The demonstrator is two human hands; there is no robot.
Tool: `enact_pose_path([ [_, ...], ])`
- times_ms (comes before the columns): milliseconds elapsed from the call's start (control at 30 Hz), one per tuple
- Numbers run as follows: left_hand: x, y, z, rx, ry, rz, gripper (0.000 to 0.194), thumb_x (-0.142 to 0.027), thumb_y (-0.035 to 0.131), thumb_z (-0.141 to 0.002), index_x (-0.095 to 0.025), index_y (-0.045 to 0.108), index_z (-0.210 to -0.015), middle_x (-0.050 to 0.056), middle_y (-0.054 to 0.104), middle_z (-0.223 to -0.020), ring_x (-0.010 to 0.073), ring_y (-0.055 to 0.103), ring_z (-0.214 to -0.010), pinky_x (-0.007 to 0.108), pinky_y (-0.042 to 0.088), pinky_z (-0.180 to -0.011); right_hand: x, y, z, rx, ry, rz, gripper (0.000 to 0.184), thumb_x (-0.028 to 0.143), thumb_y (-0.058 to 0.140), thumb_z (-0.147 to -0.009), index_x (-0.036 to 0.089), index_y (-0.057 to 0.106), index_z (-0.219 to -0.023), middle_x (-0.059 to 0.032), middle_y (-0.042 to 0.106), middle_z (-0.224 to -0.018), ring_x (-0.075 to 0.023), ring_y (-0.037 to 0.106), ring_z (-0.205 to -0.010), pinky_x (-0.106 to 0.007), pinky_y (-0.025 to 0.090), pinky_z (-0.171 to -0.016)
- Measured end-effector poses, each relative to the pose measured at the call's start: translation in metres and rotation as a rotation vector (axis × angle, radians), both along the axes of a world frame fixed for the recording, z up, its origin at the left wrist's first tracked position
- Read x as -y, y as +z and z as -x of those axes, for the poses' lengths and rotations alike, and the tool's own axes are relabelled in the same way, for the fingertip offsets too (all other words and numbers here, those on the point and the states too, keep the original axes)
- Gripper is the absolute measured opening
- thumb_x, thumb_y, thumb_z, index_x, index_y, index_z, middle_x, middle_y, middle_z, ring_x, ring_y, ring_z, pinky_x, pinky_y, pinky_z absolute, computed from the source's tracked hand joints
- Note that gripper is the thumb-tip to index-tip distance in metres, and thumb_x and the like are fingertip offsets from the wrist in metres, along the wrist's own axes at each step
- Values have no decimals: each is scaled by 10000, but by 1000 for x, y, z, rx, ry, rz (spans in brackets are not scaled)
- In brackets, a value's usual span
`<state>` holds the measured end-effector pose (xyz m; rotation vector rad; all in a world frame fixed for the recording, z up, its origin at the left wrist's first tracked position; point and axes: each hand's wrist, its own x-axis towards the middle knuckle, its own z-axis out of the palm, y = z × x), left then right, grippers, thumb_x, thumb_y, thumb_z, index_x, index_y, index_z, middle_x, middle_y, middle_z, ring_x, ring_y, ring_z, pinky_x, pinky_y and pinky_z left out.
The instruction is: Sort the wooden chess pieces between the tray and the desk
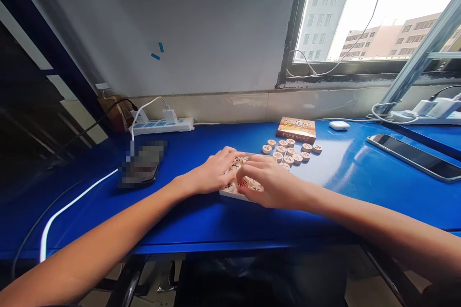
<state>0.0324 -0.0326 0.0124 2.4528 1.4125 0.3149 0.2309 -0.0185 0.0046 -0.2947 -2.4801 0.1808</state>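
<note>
A shallow white tray of round Chinese chess pieces lies on the blue table, with red and black characters facing up. My left hand grips the tray's left side, its fingers reaching along the far edge and the thumb near the pieces. Over the tray's middle, my right hand is bent, with thumb and forefinger closed at a chess piece with a red character. The right hand hides part of the tray. Several loose pieces lie beyond it to the right.
Behind the loose pieces is a printed cardboard box. A white earbud case and a phone lie to the right. On the left are a partly blurred dark device, a white cable and a power strip by the wall.
</note>
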Motion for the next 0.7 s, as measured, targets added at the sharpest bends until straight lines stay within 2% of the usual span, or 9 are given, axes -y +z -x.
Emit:
enact_pose_path([
  [100, 2, 2, 0, -10, 38, 34, 432, -358, 373, -937, -278, 359, -1361, 68, 417, -1273, 249, 384, -1210, 452, 322, -1042, -15, 8, -6, -97, -89, -39, 32, 208, 546, -852, 196, 566, -830, -30, 660, -821, -161, 570, -795, -280, 434, -714],
  [200, 4, 4, -2, -16, 63, 57, 424, -405, 357, -948, -281, 369, -1353, 68, 375, -1332, 258, 364, -1243, 466, 285, -1067, -44, 12, -18, -189, -279, -38, 44, 238, 569, -843, 201, 577, -822, -32, 682, -833, -178, 585, -802, -295, 438, -707],
  [267, 4, 6, -3, -32, 71, 66, 405, -407, 350, -951, -279, 392, -1333, 68, 364, -1349, 257, 364, -1250, 467, 283, -1068, -66, 8, -27, -207, -417, -3, 83, 275, 569, -846, 207, 586, -802, -33, 692, -830, -184, 595, -766, -304, 440, -678],
  [367, 5, 6, -4, -62, 76, 64, 395, -414, 339, -954, -259, 418, -1309, 79, 348, -1370, 258, 355, -1265, 467, 284, -1067, -92, -3, -38, -178, -514, 59, 110, 303, 567, -842, 209, 602, -797, -38, 697, -832, -193, 611, -759, -313, 451, -676],
  [500, 4, 3, -3, -73, 59, 46, 413, -417, 333, -956, -252, 404, -1328, 81, 351, -1369, 248, 336, -1282, 452, 276, -1076, -100, -12, -35, -154, -493, 92, 124, 303, 559, -844, 204, 627, -811, -40, 701, -874, -189, 620, -786, -318, 464, -711],
  [633, 0, -2, 0, -77, 51, 26, 404, -418, 326, -957, -254, 416, -1315, 81, 358, -1367, 254, 354, -1271, 474, 306, -1053, -92, -10, -20, -160, -399, 91, 133, 289, 553, -857, 197, 650, -856, -45, 706, -926, -185, 615, -869, -319, 463, -771],
  [700, 1, 1, 0, -105, 55, -18, 401, -415, 336, -954, -249, 428, -1308, 91, 365, -1365, 264, 377, -1255, 482, 328, -1038, -91, -9, -15, -92, -369, 89, 143, 294, 559, -859, 200, 666, -866, -49, 707, -945, -188, 616, -888, -315, 462, -776],
])
